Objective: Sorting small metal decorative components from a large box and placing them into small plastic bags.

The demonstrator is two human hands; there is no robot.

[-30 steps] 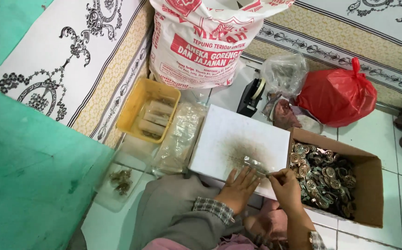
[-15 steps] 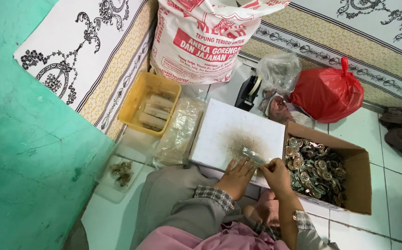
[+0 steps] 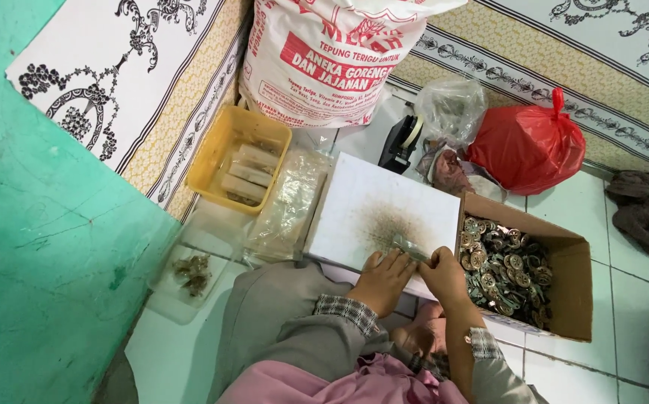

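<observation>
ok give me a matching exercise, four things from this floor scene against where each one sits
Things:
1. yellow tray
2. red bag
3. cardboard box
4. tape dispenser

Places:
A. right of the white board, full of small metal pieces
B. far right, against the patterned mat
C. just beyond the white board's far edge
D. left of the white board, below the big sack

Pairs: 1-D, 2-B, 3-A, 4-C

One head-worn view looks steeply down from above; near the hands, floor around them
</observation>
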